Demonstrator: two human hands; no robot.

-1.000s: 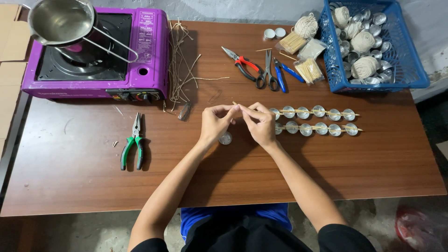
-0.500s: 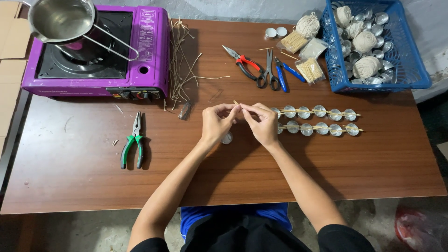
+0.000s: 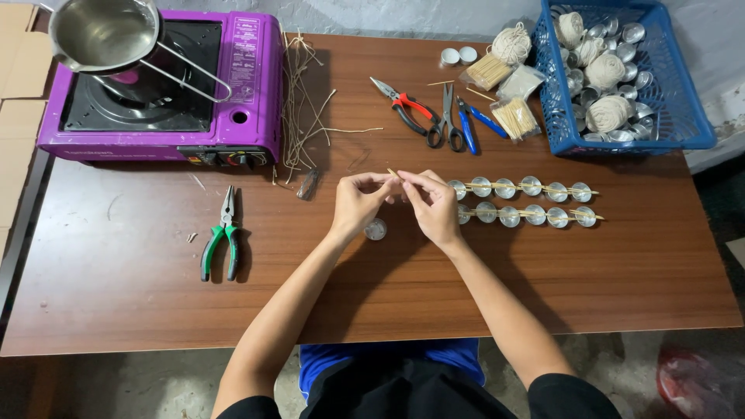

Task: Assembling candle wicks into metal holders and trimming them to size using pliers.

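My left hand [image 3: 358, 203] and my right hand [image 3: 431, 203] meet over the middle of the brown table [image 3: 372, 279], fingertips pinched together on a thin wooden stick [image 3: 393, 174]. A small round metal cup [image 3: 375, 229] lies on the table just below my left hand. To the right of my right hand lie two rows of the same metal cups [image 3: 521, 200], each row with thin sticks laid across it.
A purple portable stove [image 3: 240, 93] with a steel pot [image 3: 105, 35] stands at the back left. Green-handled pliers [image 3: 222, 244], loose straw strands [image 3: 306, 109], red pliers [image 3: 403, 105], scissors [image 3: 448, 120] and stick bundles [image 3: 512, 118] lie around. A blue basket [image 3: 683, 116] holds string balls and cups.
My hands have stayed at the same spot, with only small finger movements on the stick.
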